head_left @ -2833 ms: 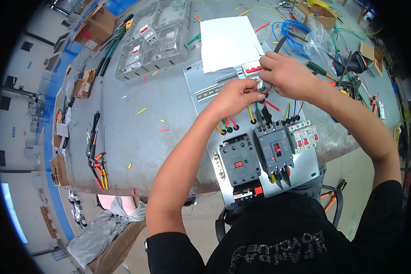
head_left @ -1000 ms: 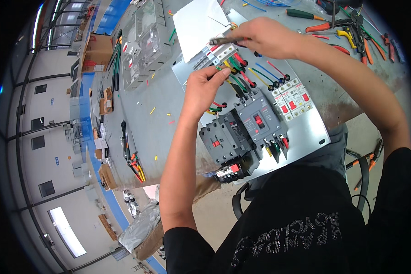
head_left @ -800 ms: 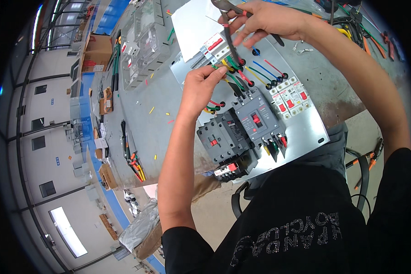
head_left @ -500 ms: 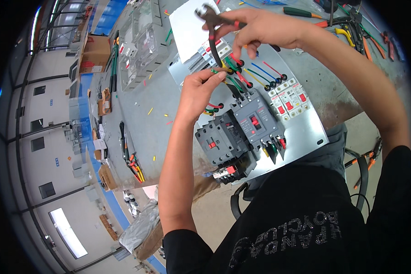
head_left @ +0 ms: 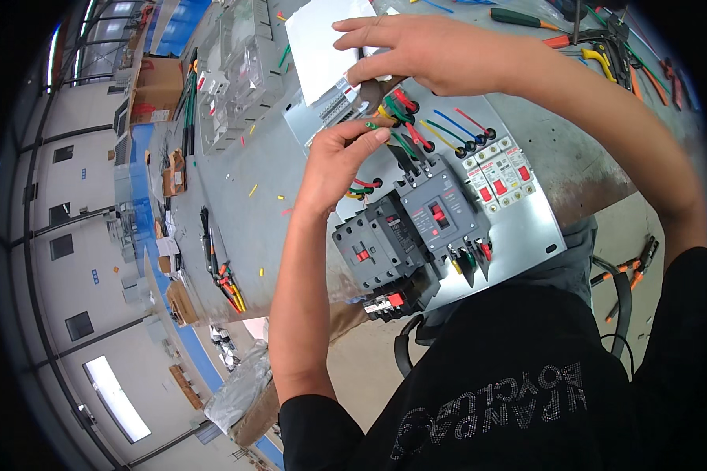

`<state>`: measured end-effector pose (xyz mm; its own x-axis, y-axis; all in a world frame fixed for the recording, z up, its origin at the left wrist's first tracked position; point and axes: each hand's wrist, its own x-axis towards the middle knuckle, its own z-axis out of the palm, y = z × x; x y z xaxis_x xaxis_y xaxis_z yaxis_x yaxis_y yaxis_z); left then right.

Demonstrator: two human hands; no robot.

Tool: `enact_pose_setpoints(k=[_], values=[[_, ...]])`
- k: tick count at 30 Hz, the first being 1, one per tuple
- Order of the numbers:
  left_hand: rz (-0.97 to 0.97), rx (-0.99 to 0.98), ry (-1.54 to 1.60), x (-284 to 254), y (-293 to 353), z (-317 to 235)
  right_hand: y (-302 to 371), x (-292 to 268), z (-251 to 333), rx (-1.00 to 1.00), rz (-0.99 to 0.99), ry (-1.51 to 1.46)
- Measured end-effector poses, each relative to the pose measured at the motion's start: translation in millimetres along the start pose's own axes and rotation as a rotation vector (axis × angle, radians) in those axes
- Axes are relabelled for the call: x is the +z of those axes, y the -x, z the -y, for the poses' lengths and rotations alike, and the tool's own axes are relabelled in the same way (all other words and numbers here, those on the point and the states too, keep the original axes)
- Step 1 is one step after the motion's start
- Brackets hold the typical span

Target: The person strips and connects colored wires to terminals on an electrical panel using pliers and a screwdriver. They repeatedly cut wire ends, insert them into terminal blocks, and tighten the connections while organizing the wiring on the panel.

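My left hand (head_left: 339, 166) pinches a green wire (head_left: 371, 125) between thumb and fingers, at the far side of a metal mounting plate (head_left: 518, 255). Above it, my right hand (head_left: 416, 49) is curled over a pair of pliers (head_left: 371, 94). Their dark head points down toward the wires, just beyond my left fingertips; most of the handles is hidden. Red, green and yellow wires (head_left: 404, 106) rise from the plate beside both hands. Nearer to me stand a grey circuit breaker (head_left: 440, 212) with a red switch and a dark grey contactor (head_left: 377, 245).
Small white breakers (head_left: 499, 177) with red switches sit at the plate's right. White paper (head_left: 322, 47) lies beyond it. A clear plastic enclosure (head_left: 239, 78) is at the far left. Hand tools (head_left: 226, 279) and wire scraps lie on the left; more tools (head_left: 605, 59) are at far right.
The pliers have swung from head-up to head-down and come closer to the wires. My right hand has turned over with them. My left hand keeps its pinch almost in place.
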<state>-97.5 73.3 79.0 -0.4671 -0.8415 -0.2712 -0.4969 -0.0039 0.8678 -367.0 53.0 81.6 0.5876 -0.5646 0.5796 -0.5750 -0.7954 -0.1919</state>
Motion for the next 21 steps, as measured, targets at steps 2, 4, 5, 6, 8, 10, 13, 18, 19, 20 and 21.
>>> enact_pose_setpoints(k=[2,4,5,6,8,10,13,18,19,20,21], values=[[0.01,-0.004,-0.002,-2,-2,0,-1,11,-1,-0.023,0.055,0.059],[0.012,-0.006,0.018,-1,0,-2,-2,20,2,-0.062,0.11,0.065],[0.011,-0.007,0.027,-1,1,-1,-5,23,4,-0.084,0.135,0.068],[0.014,0.007,0.031,-1,1,1,-4,19,8,-0.052,0.188,0.029],[0.024,0.033,0.038,-1,-2,4,-2,24,7,0.136,0.253,-0.208],[0.026,0.026,0.053,-2,-1,6,-2,27,3,0.26,0.282,-0.41],[0.03,0.01,0.041,-2,-2,3,-9,18,-3,0.309,0.116,-0.644],[0.068,-0.02,0.026,-7,-3,4,-8,2,0,0.093,0.223,-0.291],[0.065,-0.037,0.032,-8,-2,6,-7,5,0,0.04,0.234,-0.239],[0.065,-0.053,0.039,-8,-3,7,-5,7,0,-0.011,0.245,-0.186],[0.071,-0.044,0.05,-7,-3,6,-4,9,0,-0.062,0.256,-0.132]])
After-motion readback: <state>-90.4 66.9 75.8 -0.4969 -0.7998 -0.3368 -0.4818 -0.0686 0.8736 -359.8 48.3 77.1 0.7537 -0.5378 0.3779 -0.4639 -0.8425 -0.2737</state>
